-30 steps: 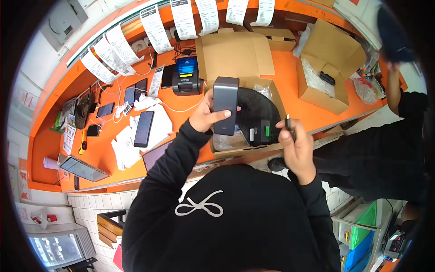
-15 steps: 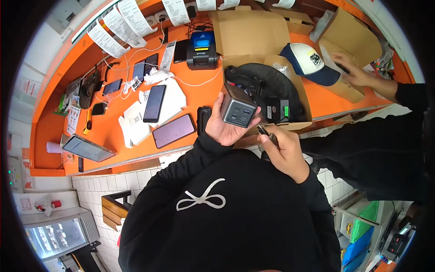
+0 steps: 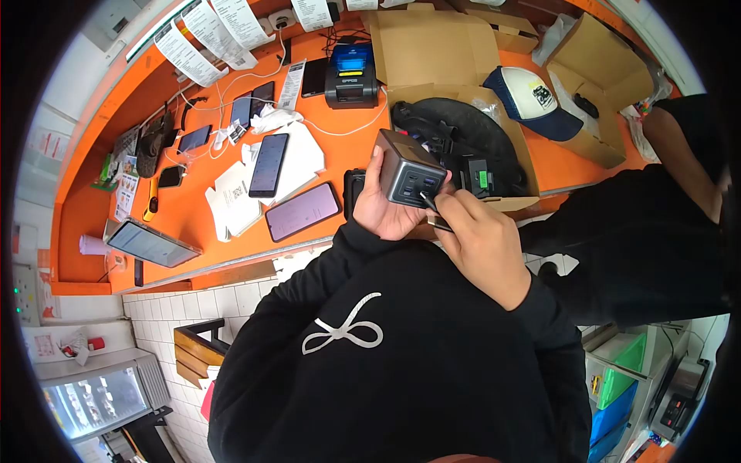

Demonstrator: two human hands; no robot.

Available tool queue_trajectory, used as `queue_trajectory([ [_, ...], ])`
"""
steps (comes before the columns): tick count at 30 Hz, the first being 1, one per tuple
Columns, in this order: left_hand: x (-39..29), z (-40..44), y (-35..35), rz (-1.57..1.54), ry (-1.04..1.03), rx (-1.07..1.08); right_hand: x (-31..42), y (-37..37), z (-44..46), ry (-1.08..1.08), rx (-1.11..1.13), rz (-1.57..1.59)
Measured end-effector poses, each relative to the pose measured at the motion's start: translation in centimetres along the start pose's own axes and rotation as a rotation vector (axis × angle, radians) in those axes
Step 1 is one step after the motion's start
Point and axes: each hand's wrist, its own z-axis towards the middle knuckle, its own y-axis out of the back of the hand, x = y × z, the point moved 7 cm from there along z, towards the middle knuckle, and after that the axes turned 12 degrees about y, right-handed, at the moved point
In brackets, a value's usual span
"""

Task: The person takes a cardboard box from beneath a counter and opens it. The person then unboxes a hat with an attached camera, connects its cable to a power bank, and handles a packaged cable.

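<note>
A dark grey, box-shaped charging unit (image 3: 392, 163) with several ports on its front face rests in my left hand (image 3: 380, 214), the fingers wrapped around it. My right hand (image 3: 488, 245) pinches a black cable plug (image 3: 428, 203) at that port face. Whether the plug is inside a port cannot be made out. A second cable end (image 3: 440, 224) with a metal tip pokes out below the right fingers. Behind the unit, an open cardboard box (image 3: 526, 158) holds a black strapped item (image 3: 463, 123) and a small black device with a green display (image 3: 484, 180).
Phones, including a lilac-screened one (image 3: 305, 211), and white papers (image 3: 301, 158) cover the orange counter (image 3: 340, 158). A label printer (image 3: 351, 77) and a cap (image 3: 532, 100) stand further back. Another person's arm (image 3: 683, 158) is at the right, near a second open box (image 3: 598, 139).
My right hand has moved up and brought the plug to the unit's port face. The other person's hand has drawn back from the box at right, and a dark object now lies inside it.
</note>
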Motion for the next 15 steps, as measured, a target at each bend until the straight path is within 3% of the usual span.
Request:
queue_trajectory([
  [4, 0.0, -0.3, -0.3, -0.011, -0.013, 0.053, 0.1, 0.3, 0.4, -0.055, 0.035, -0.097],
  [6, -0.3, -0.5, 0.1, 0.173, -0.079, -0.072, 0.2, 0.2, 0.5, -0.049, 0.038, -0.115],
  [10, -0.8, -0.9, 0.1, 0.221, -0.149, -0.115, 0.8, 0.3, 0.6, -0.027, 0.066, -0.155],
  [15, -2.5, -2.1, 0.1, 0.351, -0.395, -0.198, 1.3, 0.0, 0.4, -0.046, 0.179, -0.237],
])
